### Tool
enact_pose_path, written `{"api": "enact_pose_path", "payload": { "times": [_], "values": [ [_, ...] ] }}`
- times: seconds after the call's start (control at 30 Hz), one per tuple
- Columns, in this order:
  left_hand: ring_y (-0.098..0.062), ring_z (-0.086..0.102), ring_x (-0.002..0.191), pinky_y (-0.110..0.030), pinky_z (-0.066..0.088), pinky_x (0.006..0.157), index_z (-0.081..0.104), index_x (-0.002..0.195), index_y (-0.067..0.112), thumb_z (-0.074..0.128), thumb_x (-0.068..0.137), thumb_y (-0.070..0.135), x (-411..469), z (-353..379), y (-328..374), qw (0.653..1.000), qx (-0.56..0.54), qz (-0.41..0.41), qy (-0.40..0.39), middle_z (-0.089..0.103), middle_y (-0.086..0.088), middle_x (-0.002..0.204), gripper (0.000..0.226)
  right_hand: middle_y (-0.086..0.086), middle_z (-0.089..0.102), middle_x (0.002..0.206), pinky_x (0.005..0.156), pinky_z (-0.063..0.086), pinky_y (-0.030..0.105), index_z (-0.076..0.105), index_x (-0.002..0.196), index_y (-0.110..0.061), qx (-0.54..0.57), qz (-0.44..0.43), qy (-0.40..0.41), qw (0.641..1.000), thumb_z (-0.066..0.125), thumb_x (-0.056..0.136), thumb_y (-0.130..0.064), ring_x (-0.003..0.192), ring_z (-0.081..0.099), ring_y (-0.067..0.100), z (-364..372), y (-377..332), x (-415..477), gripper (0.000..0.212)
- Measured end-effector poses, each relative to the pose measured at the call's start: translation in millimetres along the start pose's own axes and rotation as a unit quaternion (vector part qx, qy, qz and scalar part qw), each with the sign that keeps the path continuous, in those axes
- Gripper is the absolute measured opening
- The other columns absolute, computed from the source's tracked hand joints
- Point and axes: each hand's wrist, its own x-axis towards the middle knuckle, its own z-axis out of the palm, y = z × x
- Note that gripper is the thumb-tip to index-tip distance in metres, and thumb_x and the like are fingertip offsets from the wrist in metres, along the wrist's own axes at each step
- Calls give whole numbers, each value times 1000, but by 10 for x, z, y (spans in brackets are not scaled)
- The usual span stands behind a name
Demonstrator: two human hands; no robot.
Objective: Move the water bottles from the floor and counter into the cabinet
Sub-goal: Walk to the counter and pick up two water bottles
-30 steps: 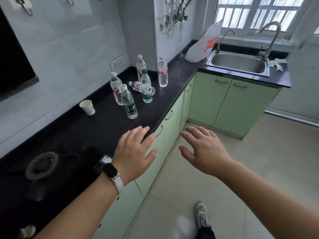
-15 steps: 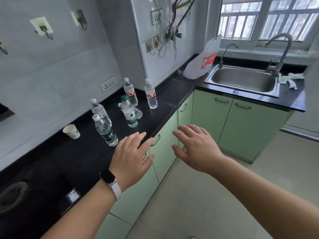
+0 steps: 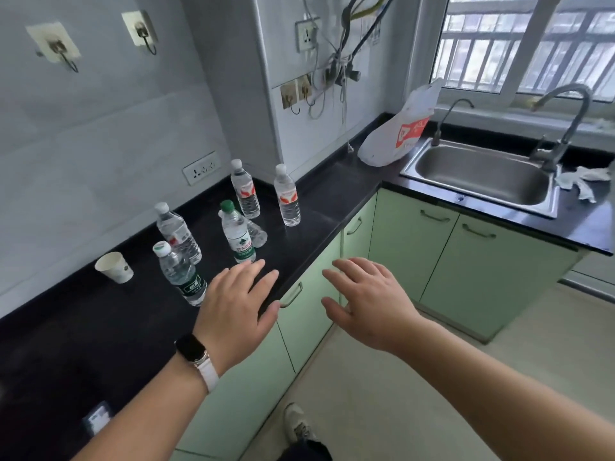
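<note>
Head camera looks down into a kitchen corner, where we hold both hands out, palms down, over a black counter (image 3: 319, 197). Our left hand (image 3: 238, 304), a watch (image 3: 194, 352) on its wrist, is over the counter's front edge, fingers straight and slightly spread, holding nothing. Our right hand (image 3: 369, 301) hangs beside it in front of the green cabinet doors (image 3: 409, 247), equally flat and empty. Six water bottles (image 3: 288, 197) cluster just beyond the left fingertips: five upright, one lying behind the green-capped bottle (image 3: 238, 239). The nearest bottle (image 3: 181, 276) stands just left of our left hand. We judge the hands are spread to take a bottle each; the doors, all closed, must be opened first. No bottle shows on the visible floor (image 3: 432, 377)
</note>
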Motion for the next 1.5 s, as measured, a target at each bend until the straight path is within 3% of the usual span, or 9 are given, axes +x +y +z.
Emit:
{"api": "enact_pose_path", "payload": {
  "times": [0.57,0.7,0.9,1.03,1.1,1.17,1.27,1.37,1.5],
  "values": [
    [-36,59,120,-52,50,95,68,124,11,51,89,40,456,660,-1777,986,1,-166,14,64,-14,129,49,-9,51,142,108,36,41,50,140,-28,10,-76,-81,994,26,88,-65,133,44,21,671,-370,2348,68],
    [-36,57,123,-54,49,95,66,126,11,51,88,40,423,731,-2148,975,8,-224,5,62,-13,130,49,-8,45,146,111,33,39,41,145,-28,33,-73,-104,991,45,93,-60,137,38,20,864,-455,2751,62],
    [-29,60,115,-43,51,90,58,131,10,54,85,46,330,820,-2302,946,-45,-321,27,64,-9,125,58,-7,47,142,104,39,34,39,144,-27,152,-20,-139,978,67,82,-56,130,45,18,1117,-494,3179,74],
    [-26,61,116,-38,48,95,56,135,10,75,83,35,252,965,-2257,892,-139,-429,33,64,-6,127,61,-7,50,137,99,45,36,37,143,-27,229,4,-162,960,72,72,-57,123,51,14,1389,-429,3455,85],
    [-15,55,121,-26,40,101,53,139,14,79,83,30,223,1030,-2214,853,-192,-484,39,59,1,134,64,-9,50,133,95,45,33,36,143,-27,257,-4,-181,949,79,73,-47,116,51,10,1501,-399,3575,84],
    [-1,52,119,-13,36,99,52,140,22,80,83,29,216,1065,-2169,795,-258,-546,56,55,12,134,63,-9,50,129,91,44,31,38,139,-30,281,-15,-215,935,82,74,-41,110,51,9,1583,-361,3691,79],
    [10,59,107,-14,46,92,57,119,42,80,83,25,257,1091,-2067,705,-323,-625,85,63,17,120,45,-8,58,121,88,49,32,41,124,-41,317,-29,-256,913,86,70,-38,105,60,11,1736,-266,3835,70],
    [12,59,104,-14,47,88,57,108,49,82,81,23,307,1148,-1948,676,-329,-655,81,66,19,114,45,-11,61,116,84,49,29,45,120,-40,326,-60,-287,899,87,69,-39,101,63,10,1903,-171,3940,66],
    [4,64,102,-11,48,85,55,115,45,85,78,18,339,1296,-1884,633,-331,-695,83,68,16,112,55,-15,66,100,72,48,20,47,110,-40,344,-61,-320,881,88,68,-36,89,65,3,2068,-96,4046,59]
  ]
}}
